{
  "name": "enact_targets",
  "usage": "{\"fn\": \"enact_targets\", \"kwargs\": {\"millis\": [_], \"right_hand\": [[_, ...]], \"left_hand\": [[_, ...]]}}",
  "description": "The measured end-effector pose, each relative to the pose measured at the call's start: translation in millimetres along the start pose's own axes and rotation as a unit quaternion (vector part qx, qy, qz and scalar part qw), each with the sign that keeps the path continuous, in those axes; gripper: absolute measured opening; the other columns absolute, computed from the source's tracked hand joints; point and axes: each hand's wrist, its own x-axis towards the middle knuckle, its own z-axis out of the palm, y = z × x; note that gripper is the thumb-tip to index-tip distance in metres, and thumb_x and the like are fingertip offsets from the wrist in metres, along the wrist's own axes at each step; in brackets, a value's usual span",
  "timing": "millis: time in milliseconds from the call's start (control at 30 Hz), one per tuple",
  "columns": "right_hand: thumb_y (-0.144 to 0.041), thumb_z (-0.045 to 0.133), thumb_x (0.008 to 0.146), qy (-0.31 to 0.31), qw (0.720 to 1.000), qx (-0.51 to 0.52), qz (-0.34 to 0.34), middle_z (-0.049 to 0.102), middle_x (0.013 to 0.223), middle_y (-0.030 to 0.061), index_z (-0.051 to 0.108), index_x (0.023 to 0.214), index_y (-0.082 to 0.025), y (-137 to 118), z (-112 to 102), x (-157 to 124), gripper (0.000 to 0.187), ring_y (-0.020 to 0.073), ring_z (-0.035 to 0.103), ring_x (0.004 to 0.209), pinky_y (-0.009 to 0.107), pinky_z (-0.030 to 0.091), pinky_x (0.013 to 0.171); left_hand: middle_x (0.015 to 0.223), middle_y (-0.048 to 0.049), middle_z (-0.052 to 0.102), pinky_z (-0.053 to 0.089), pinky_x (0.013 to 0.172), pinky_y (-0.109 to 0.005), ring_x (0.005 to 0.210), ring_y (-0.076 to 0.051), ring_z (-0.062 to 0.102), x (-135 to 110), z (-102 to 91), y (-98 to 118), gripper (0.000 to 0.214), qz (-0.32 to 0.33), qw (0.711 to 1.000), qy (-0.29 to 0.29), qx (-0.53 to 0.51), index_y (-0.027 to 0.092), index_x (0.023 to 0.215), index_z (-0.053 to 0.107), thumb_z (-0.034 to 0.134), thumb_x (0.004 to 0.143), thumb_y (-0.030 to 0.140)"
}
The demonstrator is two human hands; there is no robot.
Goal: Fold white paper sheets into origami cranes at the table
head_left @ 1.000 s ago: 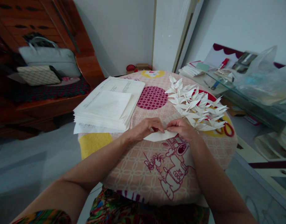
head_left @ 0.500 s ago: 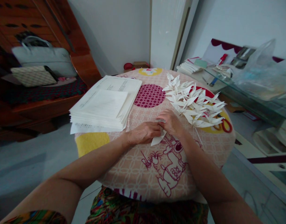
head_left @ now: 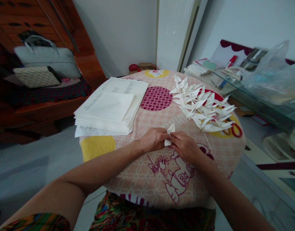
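Observation:
Between my two hands is a small piece of folded white paper (head_left: 171, 129), its pointed tip facing away from me. My left hand (head_left: 154, 139) pinches its left side, and my right hand (head_left: 183, 144) grips the right side. The fingertips partly cover the paper's middle. Beyond my right hand lies a cluster of folded paper cranes (head_left: 202, 104) with pointed wings. To the left of my hands stands a stack of white paper (head_left: 109, 106), smaller sheets on top of larger printed ones.
A patterned cloth covers the round table (head_left: 138, 173). Scissors (head_left: 236, 130) with red handles lie at its right edge, partly under the cranes. A glass shelf (head_left: 265, 102) holding a plastic bag (head_left: 270, 77) stands on the right. Bags (head_left: 48, 61) rest on a wooden bench at left.
The folded paper has turned, so its point now faces away from me rather than toward me. My right hand has moved down beside it, uncovering more of the paper.

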Motion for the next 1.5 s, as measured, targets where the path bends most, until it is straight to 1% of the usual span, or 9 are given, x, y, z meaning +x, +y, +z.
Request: {"fn": "enact_targets", "kwargs": {"millis": [167,300,433,600,700,833,967,1167,1500], "right_hand": [[-0.011,0.051,0.095,0.043,0.999,0.014,-0.030,0.068,0.096,0.0128,0.072,0.098,-0.014,6,5,-4,0.021,0.0247,0.060,0.095,0.038,0.050,0.086],[-0.013,0.055,0.094,0.095,0.995,0.036,-0.004,0.067,0.089,0.0110,0.073,0.088,-0.015,5,8,-7,0.019,0.0233,0.058,0.088,0.036,0.048,0.079],[-0.013,0.058,0.091,0.104,0.993,0.056,0.022,0.065,0.085,0.0092,0.073,0.083,-0.016,4,11,-9,0.017,0.0227,0.057,0.086,0.034,0.046,0.078],[-0.015,0.061,0.089,0.105,0.988,0.092,0.073,0.063,0.080,0.0070,0.068,0.074,-0.016,7,9,-6,0.017,0.0205,0.057,0.081,0.032,0.043,0.075],[-0.016,0.064,0.084,0.092,0.982,0.115,0.122,0.060,0.071,0.0035,0.062,0.065,-0.017,8,7,-2,0.020,0.0172,0.054,0.071,0.029,0.039,0.068],[-0.020,0.063,0.081,0.047,0.966,0.151,0.205,0.055,0.060,-0.0013,0.063,0.063,-0.017,8,2,4,0.019,0.0129,0.048,0.059,0.027,0.033,0.060],[-0.024,0.061,0.080,-0.002,0.949,0.169,0.266,0.052,0.054,-0.0025,0.064,0.061,-0.016,7,-3,11,0.021,0.0117,0.045,0.054,0.026,0.029,0.055],[-0.023,0.060,0.077,-0.024,0.936,0.179,0.303,0.050,0.051,-0.0034,0.062,0.057,-0.017,5,-8,18,0.021,0.0107,0.044,0.051,0.024,0.028,0.052],[-0.017,0.062,0.077,-0.057,0.944,0.152,0.287,0.053,0.049,-0.0028,0.060,0.055,-0.017,5,-13,21,0.022,0.0099,0.046,0.048,0.024,0.028,0.050]], "left_hand": [[0.083,-0.0038,0.068,0.046,0.069,-0.022,0.076,-0.013,0.064,3,-1.2,-1,0.013,-0.030,0.995,0.005,-0.098,0.016,0.088,0.073,0.062,0.086,0.012],[0.085,-0.0036,0.068,0.045,0.071,-0.021,0.079,-0.013,0.064,4,-9.1,-11,0.012,-0.008,0.992,-0.015,-0.125,0.015,0.087,0.073,0.063,0.084,0.008],[0.085,-0.0044,0.068,0.044,0.071,-0.022,0.079,-0.013,0.063,3,-10.3,-12,0.014,-0.001,0.993,-0.027,-0.114,0.014,0.087,0.074,0.060,0.088,0.011],[0.081,-0.0030,0.067,0.042,0.067,-0.021,0.075,-0.012,0.061,6,-7.9,-11,0.012,-0.051,0.990,-0.026,-0.127,0.013,0.081,0.072,0.061,0.083,0.009],[0.077,-0.0016,0.065,0.041,0.066,-0.022,0.073,-0.012,0.059,9,-9.7,-13,0.009,-0.086,0.987,-0.034,-0.129,0.013,0.077,0.070,0.062,0.080,0.010],[0.078,-0.0021,0.066,0.041,0.067,-0.024,0.073,-0.013,0.059,11,-13.4,-14,0.011,-0.097,0.987,-0.053,-0.118,0.013,0.078,0.069,0.059,0.083,0.016],[0.079,-0.0029,0.067,0.041,0.067,-0.025,0.073,-0.014,0.059,12,-14.4,-15,0.016,-0.116,0.986,-0.070,-0.102,0.014,0.082,0.069,0.058,0.085,0.023],[0.078,-0.0030,0.069,0.040,0.065,-0.025,0.071,-0.015,0.059,16,-15.1,-12,0.018,-0.137,0.984,-0.095,-0.065,0.014,0.083,0.070,0.058,0.087,0.028],[0.087,-0.0070,0.072,0.045,0.071,-0.028,0.081,-0.020,0.064,20,-16.8,0,0.020,-0.182,0.974,-0.132,0.030,0.015,0.091,0.073,0.060,0.090,0.031]]}}
